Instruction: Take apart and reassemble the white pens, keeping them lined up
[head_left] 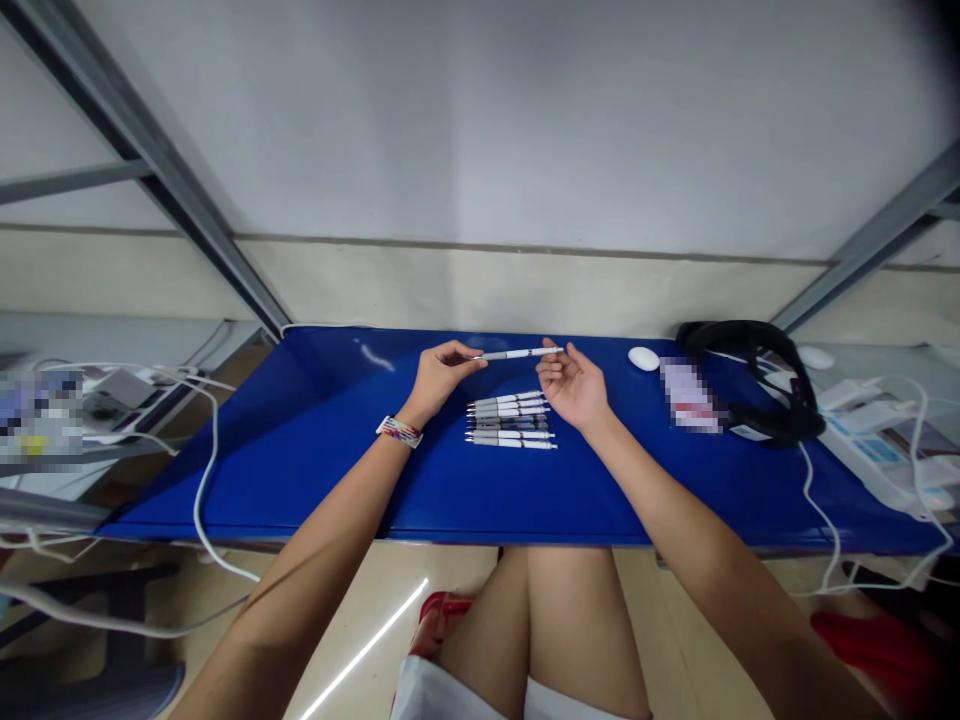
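Bare knees fill the bottom of my view, and two forearms reach out from there over the blue tabletop (pixel 315 440). Between them I count one pen (pixel 519 353) held up above the mat: slim, white, with darker grey sections, lying level from side to side. My left hand (pixel 439 378) pinches its left end, grip closed narrow on the barrel. My right hand (pixel 571 385) is half open, palm up, fingertips just touching the pen's right end. Below it, a row of pens (pixel 511 420) lies flat, about seven I think, white and grey, packed side by side. To the right sit one white oval object (pixel 643 358) and one black headset (pixel 757 380).
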